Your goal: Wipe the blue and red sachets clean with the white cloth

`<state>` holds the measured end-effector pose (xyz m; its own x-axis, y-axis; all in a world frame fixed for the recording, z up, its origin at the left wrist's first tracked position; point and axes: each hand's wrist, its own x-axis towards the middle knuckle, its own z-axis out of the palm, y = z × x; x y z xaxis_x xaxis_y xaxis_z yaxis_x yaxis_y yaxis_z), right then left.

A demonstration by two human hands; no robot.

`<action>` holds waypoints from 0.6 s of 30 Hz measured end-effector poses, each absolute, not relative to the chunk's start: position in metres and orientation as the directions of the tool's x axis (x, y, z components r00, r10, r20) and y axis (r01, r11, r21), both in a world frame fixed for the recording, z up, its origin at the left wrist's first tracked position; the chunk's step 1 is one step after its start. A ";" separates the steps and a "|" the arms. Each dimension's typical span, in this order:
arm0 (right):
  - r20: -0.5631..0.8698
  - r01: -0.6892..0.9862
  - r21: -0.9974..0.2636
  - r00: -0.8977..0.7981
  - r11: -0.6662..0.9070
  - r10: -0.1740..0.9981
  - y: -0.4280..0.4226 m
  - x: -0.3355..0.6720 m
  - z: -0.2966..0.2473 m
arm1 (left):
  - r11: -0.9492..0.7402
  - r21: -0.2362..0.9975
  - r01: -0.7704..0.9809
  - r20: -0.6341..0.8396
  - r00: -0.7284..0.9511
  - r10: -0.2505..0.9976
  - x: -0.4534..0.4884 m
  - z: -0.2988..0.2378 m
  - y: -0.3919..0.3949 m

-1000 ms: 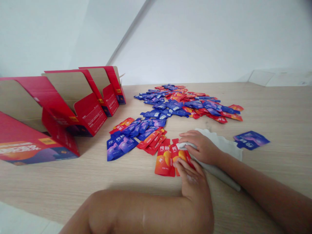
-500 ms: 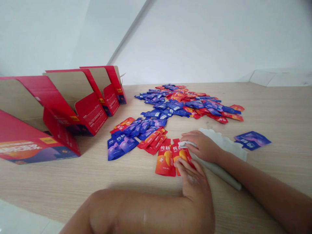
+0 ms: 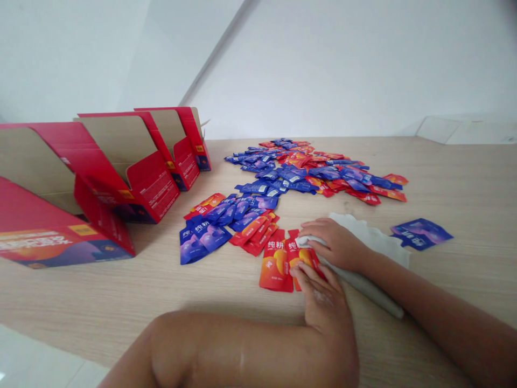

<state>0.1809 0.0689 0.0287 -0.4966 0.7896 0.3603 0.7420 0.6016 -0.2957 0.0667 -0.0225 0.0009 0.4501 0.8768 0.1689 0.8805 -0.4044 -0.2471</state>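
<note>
R hand (image 3: pixel 337 245) pinching white cloth (image 3: pixel 371 242), cloth end on red sachet (image 3: pixel 302 257). L hand (image 3: pixel 323 296) fingers pressed on sachet's lower edge, grip unclear, just beside 2nd red sachet (image 3: pixel 274 267). Both on wood surface (image 3: pixel 464 188); blue/red sachet pile (image 3: pixel 311 172) behind, red cartons (image 3: pixel 153 194) left.

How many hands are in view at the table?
2: the left hand rests on a red pouch; the right hand holds a white cloth over it. No others show.

Cartons (image 3: pixel 133 178) along the table's (image 3: pixel 464 188) left edge, sachet heap (image 3: pixel 311 175) toward the far edge, smaller heap (image 3: pixel 230 226) in front of it, cloth (image 3: pixel 374 240) to the right, one sachet (image 3: pixel 420 234) just beside.
</note>
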 end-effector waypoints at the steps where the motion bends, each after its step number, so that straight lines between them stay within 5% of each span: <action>1: 0.369 0.756 -0.291 -0.477 0.587 0.797 0.071 0.184 0.027 | -0.403 -0.255 0.879 0.162 0.449 0.879 0.067 0.001 -0.022; 9: 0.403 0.696 -0.297 -0.529 0.653 0.747 0.060 0.176 0.034 | -0.407 -0.382 0.830 0.096 0.474 0.875 0.066 0.004 -0.023; 18: 0.379 0.773 -0.254 -0.473 0.581 0.795 0.074 0.189 0.026 | -0.416 -0.342 0.843 0.093 0.470 0.877 0.066 0.001 -0.022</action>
